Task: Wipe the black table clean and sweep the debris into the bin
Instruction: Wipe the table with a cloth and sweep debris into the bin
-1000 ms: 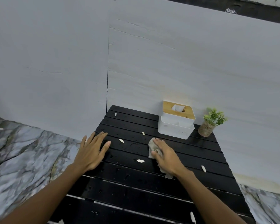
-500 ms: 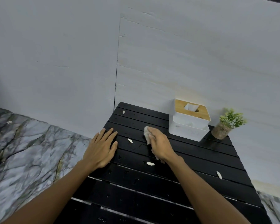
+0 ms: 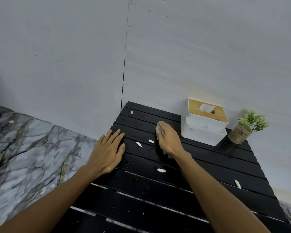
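Note:
The black slatted table [image 3: 208, 167] stands against a pale wall. My right hand [image 3: 169, 138] presses a crumpled white tissue [image 3: 158, 127] onto the slats near the table's far middle; the tissue pokes out past the fingertips and under the wrist. My left hand [image 3: 107, 150] lies flat, fingers straight, on the table's left edge. Several white debris bits lie on the slats: one [image 3: 138, 144] and another [image 3: 151, 141] between my hands, one [image 3: 161, 170] nearer me, one [image 3: 237, 184] at the right, one [image 3: 131, 112] at the far corner. No bin is in view.
A white tissue box [image 3: 205, 130] with a wooden lid sits at the table's far right, right beside my right hand. A small potted plant [image 3: 245, 130] stands at the far right corner. Marbled grey floor [image 3: 23, 157] lies to the left.
My right hand has slid the tissue away from me toward the far side of the table, close to the tissue box. My left hand stays flat on the left edge.

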{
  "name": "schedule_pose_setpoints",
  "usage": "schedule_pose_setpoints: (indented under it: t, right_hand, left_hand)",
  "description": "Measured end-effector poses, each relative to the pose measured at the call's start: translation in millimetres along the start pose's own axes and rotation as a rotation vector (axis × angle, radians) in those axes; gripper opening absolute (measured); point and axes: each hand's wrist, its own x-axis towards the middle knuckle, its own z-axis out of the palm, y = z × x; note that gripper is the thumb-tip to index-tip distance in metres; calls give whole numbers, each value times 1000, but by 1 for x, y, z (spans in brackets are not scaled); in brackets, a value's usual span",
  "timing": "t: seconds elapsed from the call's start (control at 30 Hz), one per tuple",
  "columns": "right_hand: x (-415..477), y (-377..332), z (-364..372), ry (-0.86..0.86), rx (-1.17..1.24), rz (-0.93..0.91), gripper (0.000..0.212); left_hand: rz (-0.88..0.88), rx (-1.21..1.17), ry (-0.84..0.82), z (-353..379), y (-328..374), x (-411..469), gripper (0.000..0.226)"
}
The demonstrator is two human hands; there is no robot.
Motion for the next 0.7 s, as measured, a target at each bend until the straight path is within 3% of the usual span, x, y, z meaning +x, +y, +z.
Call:
schedule_pose_setpoints:
  t: [0.1,0.17,0.27,0.37,0.5,0.6,0.7]
  right_hand:
    - [-16,-13,0,-152,160,-185,37]
    - [-25,-13,-4,-193,258,-206,35]
    - [-11,-8,-9,46,320,-41,33]
    - [22,-1,-5,289,231,177,37]
    - [55,-7,13,288,82,321,37]
    - [77,-22,27,267,15,288,30]
    - [96,-37,38,133,1,127,31]
  left_hand:
    - [7,-3,3,-1,2,3,76]
    - [5,-10,8,-2,4,7,77]
    - [-3,7,-4,-2,5,15,79]
    - [-8,27,-16,-1,7,23,81]
    - [-22,45,-16,0,9,28,83]
    - [-31,37,0,0,9,30,84]
    - [-23,56,11,1,7,31,82]
